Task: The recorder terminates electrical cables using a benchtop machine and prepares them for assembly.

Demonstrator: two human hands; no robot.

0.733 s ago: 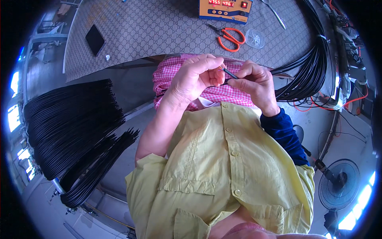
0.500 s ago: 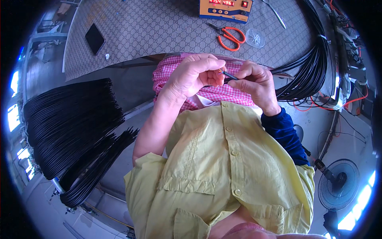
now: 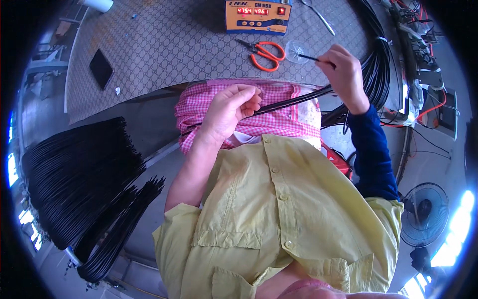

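My right hand (image 3: 343, 74) is raised over the right side of the table, its fingers pinching a thin black cable (image 3: 309, 58). The cable's tip points left, over the rim of a small clear dish (image 3: 297, 52) holding fine pale pieces. My left hand (image 3: 233, 109) is above my lap with its fingers curled and the thumb against them; whatever they may hold is hidden. Several long black cables (image 3: 291, 102) cross my lap beside the left hand toward the right. Orange-handled scissors (image 3: 268, 56) lie left of the dish, in front of an orange-and-blue box with a red display (image 3: 257, 18).
A thick bundle of black cables (image 3: 381, 65) hangs over the table's right edge. More black cables (image 3: 82, 174) hang on a rack at left. A dark phone (image 3: 101, 69) lies on the patterned table (image 3: 164, 55). A fan (image 3: 424, 214) stands at lower right.
My right hand has moved away from the left, up and right to the dish, with a thin black cable in it. My left hand has stayed above the lap. The view has shifted slightly.
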